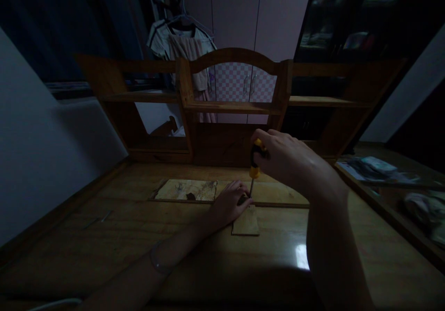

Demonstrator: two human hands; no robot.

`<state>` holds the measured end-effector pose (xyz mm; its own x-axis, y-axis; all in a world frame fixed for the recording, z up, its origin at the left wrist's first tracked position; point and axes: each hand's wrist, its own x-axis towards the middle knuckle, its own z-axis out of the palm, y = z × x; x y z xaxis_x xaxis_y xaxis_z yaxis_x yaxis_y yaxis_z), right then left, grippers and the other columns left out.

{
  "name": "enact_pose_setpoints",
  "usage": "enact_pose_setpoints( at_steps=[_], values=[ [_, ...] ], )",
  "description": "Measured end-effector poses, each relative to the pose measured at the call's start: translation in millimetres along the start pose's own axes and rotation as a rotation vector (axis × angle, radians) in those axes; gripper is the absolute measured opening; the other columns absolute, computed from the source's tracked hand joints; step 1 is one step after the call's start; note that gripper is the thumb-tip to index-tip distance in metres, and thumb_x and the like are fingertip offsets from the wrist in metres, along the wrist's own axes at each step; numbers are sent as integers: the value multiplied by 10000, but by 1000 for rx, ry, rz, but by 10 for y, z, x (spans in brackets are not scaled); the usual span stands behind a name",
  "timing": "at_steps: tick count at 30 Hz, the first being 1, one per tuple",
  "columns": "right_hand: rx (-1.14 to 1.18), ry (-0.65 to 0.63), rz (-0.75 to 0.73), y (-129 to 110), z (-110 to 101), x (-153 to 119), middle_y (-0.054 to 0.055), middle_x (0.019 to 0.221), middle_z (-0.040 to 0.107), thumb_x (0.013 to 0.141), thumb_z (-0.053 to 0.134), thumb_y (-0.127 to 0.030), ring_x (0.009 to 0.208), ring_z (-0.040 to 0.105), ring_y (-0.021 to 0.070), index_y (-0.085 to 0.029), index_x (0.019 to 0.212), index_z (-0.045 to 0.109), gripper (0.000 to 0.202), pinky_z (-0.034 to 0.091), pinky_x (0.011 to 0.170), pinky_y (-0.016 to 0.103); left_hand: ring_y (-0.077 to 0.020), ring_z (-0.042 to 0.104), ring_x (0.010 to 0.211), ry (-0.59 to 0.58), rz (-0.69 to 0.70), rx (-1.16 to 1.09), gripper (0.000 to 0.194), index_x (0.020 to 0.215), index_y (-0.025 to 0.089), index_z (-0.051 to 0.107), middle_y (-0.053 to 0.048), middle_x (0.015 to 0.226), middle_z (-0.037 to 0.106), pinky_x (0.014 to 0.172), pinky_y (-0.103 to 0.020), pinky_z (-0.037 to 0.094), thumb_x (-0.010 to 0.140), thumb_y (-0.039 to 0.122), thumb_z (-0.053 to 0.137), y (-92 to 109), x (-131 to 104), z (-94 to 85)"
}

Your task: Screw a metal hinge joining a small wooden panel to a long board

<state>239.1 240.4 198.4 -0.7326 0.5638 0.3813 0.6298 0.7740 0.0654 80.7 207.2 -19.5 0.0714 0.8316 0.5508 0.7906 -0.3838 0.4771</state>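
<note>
My right hand [278, 155] is wrapped round the yellow and black handle of a screwdriver [255, 165]. Its shaft points down, and the tip meets the wood just beside the fingers of my left hand [231, 202]. Those fingers are curled together at the tip, around something small and dark that I cannot make out. Under the tip runs a long wooden board [274, 193] lying across the desktop. A small square wooden piece [245, 225] sticks out from it towards me. Left of my hand, the board's surface is rough and pale, with a dark spot [190, 196].
The wooden desktop [139, 250] carries two thin, small items [106, 216] at the left. Behind stands a wooden shelf unit [232, 109]. Papers and a stack of items [378, 166] lie beyond the right edge. A white cable [57, 304] shows at bottom left. The room is dim.
</note>
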Motion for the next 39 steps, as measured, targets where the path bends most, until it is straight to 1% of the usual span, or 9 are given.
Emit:
enact_pose_setpoints(
  at_steps=[4,11,15,18,21,25,28,31,39],
  values=[
    [-12,15,26,4,-7,12,80,1001,659,895,504,-412,845,644,252,-222,1103,567,288,400,690,340,-215,569,976,4,16,-6,159,963,218,563,-40,999,586,859,-349,461,876,279,682,-2,-4,-9],
    [58,23,-64,25,1,-14,57,1091,648,850,500,-238,941,634,238,-228,1127,558,284,395,719,332,-213,567,973,4,-6,-8,143,951,223,569,-37,991,589,853,-346,460,879,283,677,1,-6,-10],
    [-14,34,26,3,21,7,82,970,667,911,449,-325,892,648,273,-199,1067,571,235,398,693,360,-206,558,964,-2,-2,1,153,950,218,560,-34,994,586,851,-341,455,877,277,681,-1,-3,-1],
    [-19,62,47,1,8,-15,100,1049,648,899,478,-373,872,648,273,-201,1121,562,292,407,680,362,-203,552,961,-2,11,12,167,959,215,553,-34,1000,582,846,-337,453,872,265,686,-8,-7,3],
    [14,66,0,1,-8,-50,102,1141,620,870,504,-308,915,643,258,-212,1171,550,319,420,701,352,-201,549,972,7,24,11,169,971,216,553,-34,1005,581,849,-331,452,870,245,684,-14,-9,6],
    [-3,21,-16,-1,30,-29,83,1041,653,878,463,-245,916,644,252,-207,1115,565,260,418,717,353,-196,551,967,10,19,15,164,957,214,554,-30,1001,582,847,-326,452,868,246,688,-12,-6,13],
    [-69,21,66,0,61,1,77,940,666,917,444,-318,855,646,263,-197,1075,567,234,402,678,358,-198,550,960,8,19,20,172,969,211,556,-32,1000,582,845,-328,451,866,247,690,-6,-5,12],
    [-66,44,61,-10,26,-38,73,991,657,906,489,-384,851,643,255,-213,1135,554,293,392,664,346,-203,550,960,6,20,20,156,953,210,559,-37,998,580,844,-330,451,871,254,683,-4,-3,10],
    [-42,17,-3,-66,-50,-122,65,1012,638,872,472,-203,848,634,217,-210,1120,551,261,363,635,323,-208,551,985,10,7,6,159,961,218,567,-37,1004,584,860,-335,452,864,254,687,-12,4,10]
  ],
)
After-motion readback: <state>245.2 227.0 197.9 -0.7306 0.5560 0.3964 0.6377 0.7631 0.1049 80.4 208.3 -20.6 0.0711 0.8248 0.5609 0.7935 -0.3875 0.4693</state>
